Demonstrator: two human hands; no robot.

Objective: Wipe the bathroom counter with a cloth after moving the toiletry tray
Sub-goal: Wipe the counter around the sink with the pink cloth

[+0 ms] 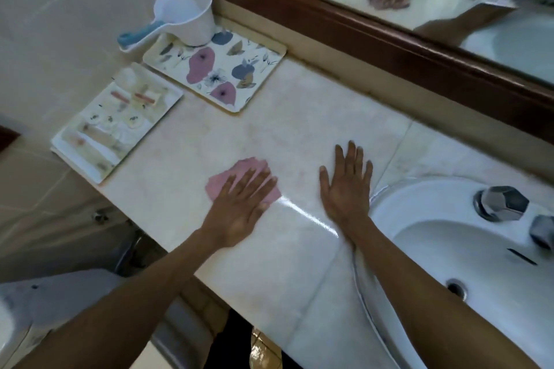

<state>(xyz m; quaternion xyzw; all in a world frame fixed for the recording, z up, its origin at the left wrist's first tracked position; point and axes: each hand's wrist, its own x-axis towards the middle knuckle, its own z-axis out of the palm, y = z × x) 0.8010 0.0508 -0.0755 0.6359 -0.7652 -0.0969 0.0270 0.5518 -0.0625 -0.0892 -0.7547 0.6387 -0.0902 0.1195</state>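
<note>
A pink cloth [223, 181] lies flat on the pale marble counter [299, 117], near the front edge. My left hand [242, 201] presses down on it with fingers spread, covering its right half. My right hand [347, 186] rests flat and empty on the bare counter, just left of the sink. A floral tray [214, 69] with pink and blue flowers sits at the counter's far left by the wall. A second pale tray [115, 118] lies beside it at the left end, overhanging the edge slightly.
A white scoop with a blue handle [183, 19] stands on the floral tray's back corner. The white sink [467, 249] with a chrome tap [500, 204] fills the right. A wood-framed mirror [374, 30] runs along the back. A toilet cistern [60, 302] sits below left.
</note>
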